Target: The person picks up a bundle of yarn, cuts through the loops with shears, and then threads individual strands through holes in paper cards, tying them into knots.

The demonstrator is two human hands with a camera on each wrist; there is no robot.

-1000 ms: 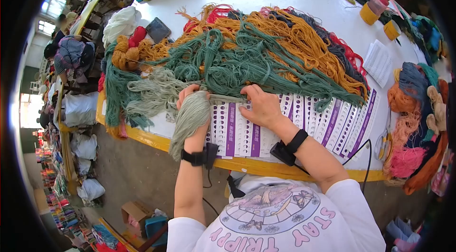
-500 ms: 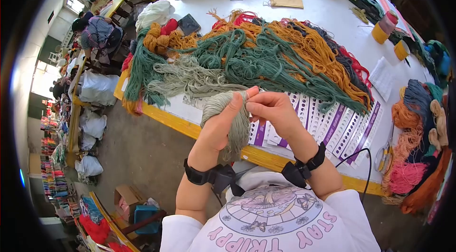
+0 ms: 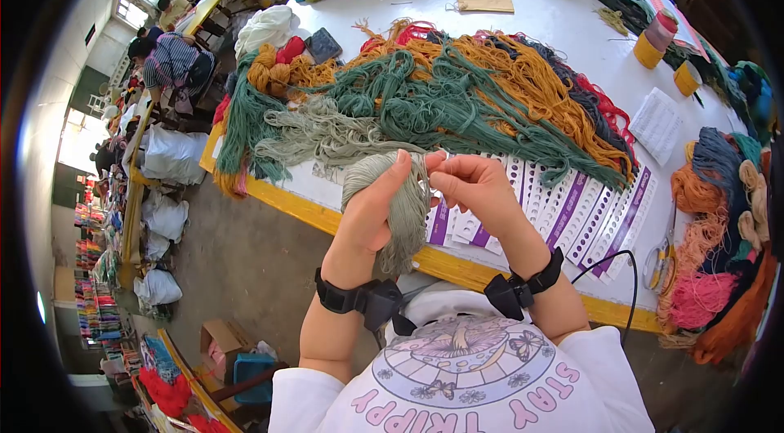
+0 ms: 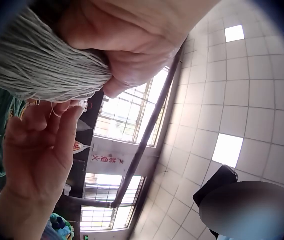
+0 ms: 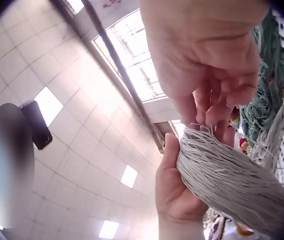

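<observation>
Right, I'm watching the left hand wrapping its fingers round a hank of grey-green yarn, thumb lying up along its front. It's lifting the hank clear of the counter at the centre of the frame. I'd say that's so the tail is hanging free and the top end is facing the other hand.

The right hand is pinching a few strands at that top end between thumb and fingertips, its other fingers curling in.

Below them, punched cards with purple stripes are lying fanned along the counter's near edge, likely for easy reach. Their print is coming through too small to read.

The shirt at the bottom is reading "STAY TRIPPY". The red sign in the left wrist view is showing Chinese characters I'm not making out.
</observation>
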